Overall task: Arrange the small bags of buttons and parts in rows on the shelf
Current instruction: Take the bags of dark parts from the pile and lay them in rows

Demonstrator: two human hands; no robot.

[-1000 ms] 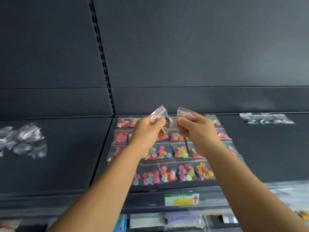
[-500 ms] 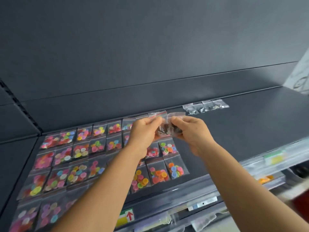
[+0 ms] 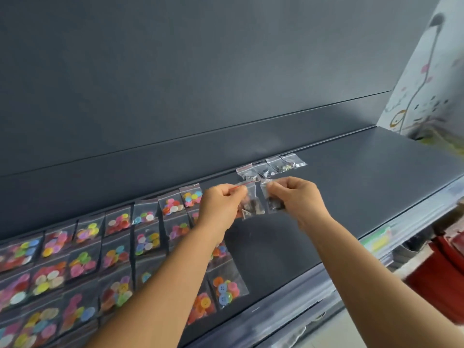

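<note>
My left hand pinches the red-striped top of a small clear bag of dark metal parts. My right hand pinches the top of a second bag of dark parts beside it. Both bags hang above the dark shelf, just in front of a short row of parts bags lying along the shelf's back edge. Rows of bags of coloured buttons cover the shelf's left part, partly hidden by my left arm.
A dark back panel rises behind the shelf. The shelf's front edge carries a clear price rail. A patterned white sheet stands at the far right. Red items sit below at the right.
The view has swung right and nearer along the shelf. My hands have pulled the two bags apart and carried them toward the row of parts bags at the back.
</note>
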